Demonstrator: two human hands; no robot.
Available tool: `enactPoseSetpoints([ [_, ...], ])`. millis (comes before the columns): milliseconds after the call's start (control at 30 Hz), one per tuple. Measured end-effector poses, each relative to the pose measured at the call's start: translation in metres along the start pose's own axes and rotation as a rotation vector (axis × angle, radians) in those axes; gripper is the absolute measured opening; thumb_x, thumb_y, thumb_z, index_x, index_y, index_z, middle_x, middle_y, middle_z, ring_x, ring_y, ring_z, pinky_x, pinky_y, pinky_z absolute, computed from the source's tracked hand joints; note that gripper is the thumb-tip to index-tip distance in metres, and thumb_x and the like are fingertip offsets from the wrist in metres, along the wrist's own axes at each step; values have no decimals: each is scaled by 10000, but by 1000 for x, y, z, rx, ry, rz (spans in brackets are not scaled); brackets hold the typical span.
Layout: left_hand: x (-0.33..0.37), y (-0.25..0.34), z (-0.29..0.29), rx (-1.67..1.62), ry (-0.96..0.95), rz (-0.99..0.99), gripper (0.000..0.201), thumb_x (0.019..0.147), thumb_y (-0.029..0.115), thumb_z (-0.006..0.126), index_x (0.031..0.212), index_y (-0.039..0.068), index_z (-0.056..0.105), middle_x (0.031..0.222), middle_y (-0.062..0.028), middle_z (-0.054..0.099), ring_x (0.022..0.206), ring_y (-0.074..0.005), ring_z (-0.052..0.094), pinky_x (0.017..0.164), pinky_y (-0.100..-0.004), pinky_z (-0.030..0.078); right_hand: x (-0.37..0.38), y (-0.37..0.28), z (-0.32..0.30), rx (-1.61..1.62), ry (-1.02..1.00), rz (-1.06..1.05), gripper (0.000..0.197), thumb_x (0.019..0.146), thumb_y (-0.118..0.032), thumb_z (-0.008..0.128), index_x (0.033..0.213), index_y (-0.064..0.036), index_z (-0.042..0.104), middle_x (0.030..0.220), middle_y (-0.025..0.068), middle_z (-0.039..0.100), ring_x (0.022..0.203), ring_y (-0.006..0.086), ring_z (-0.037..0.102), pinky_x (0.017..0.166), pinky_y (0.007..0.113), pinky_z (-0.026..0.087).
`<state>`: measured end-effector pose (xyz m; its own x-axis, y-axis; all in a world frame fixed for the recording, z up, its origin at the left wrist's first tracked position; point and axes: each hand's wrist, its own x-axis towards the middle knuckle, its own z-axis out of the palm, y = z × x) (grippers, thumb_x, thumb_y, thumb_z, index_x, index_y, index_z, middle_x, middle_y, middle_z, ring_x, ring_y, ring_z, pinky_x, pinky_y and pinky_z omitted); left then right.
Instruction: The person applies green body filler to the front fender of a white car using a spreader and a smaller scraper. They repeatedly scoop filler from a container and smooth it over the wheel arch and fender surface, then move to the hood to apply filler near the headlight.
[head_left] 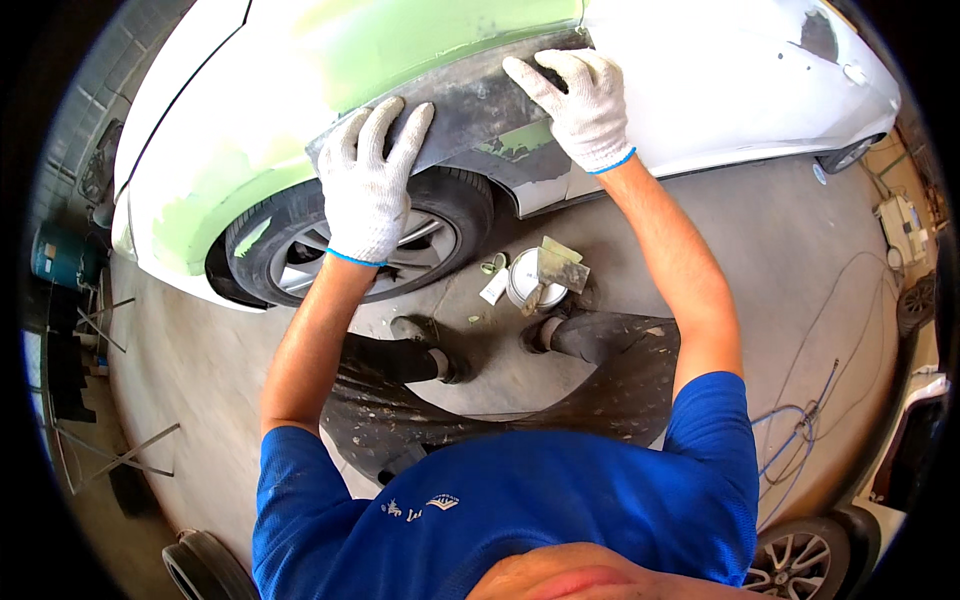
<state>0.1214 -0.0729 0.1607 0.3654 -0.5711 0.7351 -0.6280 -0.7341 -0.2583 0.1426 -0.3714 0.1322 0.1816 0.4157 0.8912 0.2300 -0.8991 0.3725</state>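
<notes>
Blue-green tank (62, 252): at 9 o'clock from the view's centre.
Car wheel (290, 222): at 10 o'clock, under the white, green-patched body (690, 95).
Left hand (365, 190): white-gloved, between 10 and 11 o'clock, fingers spread on the dark strip's left end.
Dark strip (470, 100): near 12 o'clock, slanting along the panel above the wheel, between the hands.
Round tin (522, 287): just off centre toward 2 o'clock, flat plates (563, 268) across its top.
Right hand (590, 110): white-gloved, at 1 o'clock, thumb and fingers parted at the strip's right end; cannot tell whether it grips.
Blue hose (803, 428): coiled at 4 o'clock.
</notes>
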Motion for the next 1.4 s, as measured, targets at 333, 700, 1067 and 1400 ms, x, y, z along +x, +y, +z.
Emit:
enactPoseSetpoints([
  [333, 5, -7, 7, 36, -7, -7, 727, 725, -41, 604, 1388, 257, 608, 1378, -75, 552, 1236, -321, 521, 1063, -487, 400, 4, -3, 7, -18, 37, 31, 652, 727, -50, 708, 1312, -337, 689, 1121, -50, 585, 1050, 213, 535, 900, 391, 458],
  [700, 7, -10, 12, 31, -13, -10, 765, 708, -53, 605, 1399, 274, 600, 1374, -71, 553, 1250, -316, 516, 1073, -487, 391, 2, 0, 15, -42, 70, 10, 654, 702, -37, 722, 1292, -320, 704, 1107, -38, 582, 988, 215, 582, 820, 389, 494],
  [1067, 8, -14, 20, 75, -10, -6, 775, 691, -32, 614, 1394, 292, 608, 1377, -52, 544, 1229, -303, 512, 1059, -479, 388, -1, 2, 32, -72, 111, 24, 562, 751, -113, 758, 1249, -369, 712, 1104, -70, 569, 1032, 205, 540, 852, 396, 472],
  [1400, -10, -11, 39, 131, 4, 30, 815, 707, -46, 636, 1394, 390, 599, 1364, -7, 573, 1207, -275, 538, 1054, -482, 378, -1, -12, 27, 67, 122, 68, 225, 780, -255, 832, 994, -226, 769, 934, -32, 654, 864, 213, 612, 762, 378, 496],
])
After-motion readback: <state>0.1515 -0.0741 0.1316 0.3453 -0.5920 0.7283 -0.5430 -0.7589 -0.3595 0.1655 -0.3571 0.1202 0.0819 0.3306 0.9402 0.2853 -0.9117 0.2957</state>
